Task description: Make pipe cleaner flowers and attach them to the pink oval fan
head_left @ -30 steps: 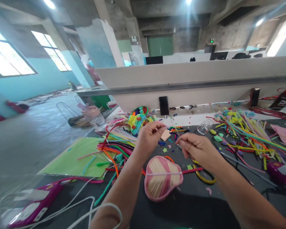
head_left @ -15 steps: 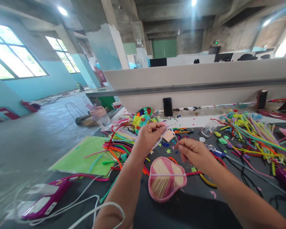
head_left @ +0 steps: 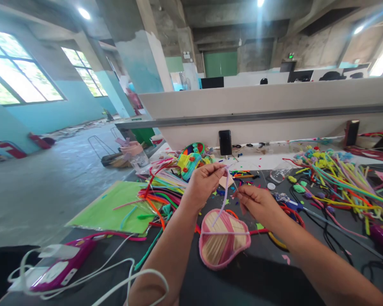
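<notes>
Near the middle, my left hand (head_left: pixel 207 183) pinches a pale purple pipe cleaner (head_left: pixel 226 193), whose free end hangs down over a pink-rimmed craft piece (head_left: pixel 224 242). My right hand (head_left: pixel 253 199) is closed on a thin metallic rod (head_left: pixel 234 183), its upper tip close to the fingertips of my left hand. That craft piece lies on the dark table below both hands, with pink and cream strands inside and a pale strip across it.
Colourful pipe cleaners (head_left: pixel 166 182) and a green packet (head_left: pixel 108 208) lie at the left, beside a magenta glue gun (head_left: pixel 64 263) with white cable. A phone (head_left: pixel 225 142) leans at the back. More pipe cleaners (head_left: pixel 351 182) pile up at the right.
The purple pipe cleaner now hangs lower, between my hands, reaching the craft piece. My left hand has shifted slightly right, nearer the rod. A dark shape has appeared at the lower left edge.
</notes>
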`<state>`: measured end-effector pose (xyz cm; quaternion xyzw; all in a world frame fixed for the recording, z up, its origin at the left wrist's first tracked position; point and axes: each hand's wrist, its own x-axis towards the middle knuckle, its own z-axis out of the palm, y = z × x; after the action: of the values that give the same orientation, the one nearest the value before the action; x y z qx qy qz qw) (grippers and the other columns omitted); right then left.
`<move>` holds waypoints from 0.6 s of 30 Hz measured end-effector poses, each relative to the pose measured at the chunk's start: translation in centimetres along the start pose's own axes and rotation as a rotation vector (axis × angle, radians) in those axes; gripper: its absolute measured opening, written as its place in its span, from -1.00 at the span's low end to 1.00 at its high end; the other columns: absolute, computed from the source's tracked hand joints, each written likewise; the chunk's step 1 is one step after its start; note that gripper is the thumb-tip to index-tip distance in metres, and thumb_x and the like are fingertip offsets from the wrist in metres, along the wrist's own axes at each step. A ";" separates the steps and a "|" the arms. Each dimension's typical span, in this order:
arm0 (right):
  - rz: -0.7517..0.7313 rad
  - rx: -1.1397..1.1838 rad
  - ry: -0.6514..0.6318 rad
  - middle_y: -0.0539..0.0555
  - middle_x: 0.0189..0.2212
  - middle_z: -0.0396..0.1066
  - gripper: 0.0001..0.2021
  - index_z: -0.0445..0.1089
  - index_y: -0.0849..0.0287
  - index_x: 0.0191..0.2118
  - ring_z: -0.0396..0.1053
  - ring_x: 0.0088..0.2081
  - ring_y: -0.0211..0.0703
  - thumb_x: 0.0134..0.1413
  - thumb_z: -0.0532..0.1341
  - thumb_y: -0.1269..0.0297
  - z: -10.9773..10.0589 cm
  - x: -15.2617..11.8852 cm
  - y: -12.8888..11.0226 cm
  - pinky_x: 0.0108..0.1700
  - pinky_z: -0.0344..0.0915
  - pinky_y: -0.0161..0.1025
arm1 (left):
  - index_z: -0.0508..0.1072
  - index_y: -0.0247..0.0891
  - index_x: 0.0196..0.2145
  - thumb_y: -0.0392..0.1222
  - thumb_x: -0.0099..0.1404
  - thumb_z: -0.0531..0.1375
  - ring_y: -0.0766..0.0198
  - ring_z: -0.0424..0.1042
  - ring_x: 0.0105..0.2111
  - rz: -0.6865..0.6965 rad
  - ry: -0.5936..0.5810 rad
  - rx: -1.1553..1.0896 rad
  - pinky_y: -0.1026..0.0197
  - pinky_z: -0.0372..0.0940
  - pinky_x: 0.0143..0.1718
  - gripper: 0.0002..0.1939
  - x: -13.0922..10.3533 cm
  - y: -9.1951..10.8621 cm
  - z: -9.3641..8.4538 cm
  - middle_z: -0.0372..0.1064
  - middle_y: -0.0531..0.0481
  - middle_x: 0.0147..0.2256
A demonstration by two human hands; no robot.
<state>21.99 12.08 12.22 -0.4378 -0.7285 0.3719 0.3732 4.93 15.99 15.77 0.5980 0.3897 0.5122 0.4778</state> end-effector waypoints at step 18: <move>0.002 0.004 0.017 -0.09 -0.65 0.27 -0.82 0.35 0.18 -0.27 0.08 -0.66 -0.38 0.17 0.02 0.30 0.2 0.5 1.7 -0.57 0.01 -0.38 | 0.46 -0.37 -0.34 -0.04 0.15 0.24 0.55 -0.07 -0.73 -0.007 -0.040 0.017 0.40 -0.20 -0.70 -0.71 -0.2 -0.2 0.3 0.02 0.20 -0.71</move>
<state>22.27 13.09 10.76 -0.4411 -0.7241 0.3701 0.3797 5.15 15.81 15.55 0.6107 0.3868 0.4951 0.4821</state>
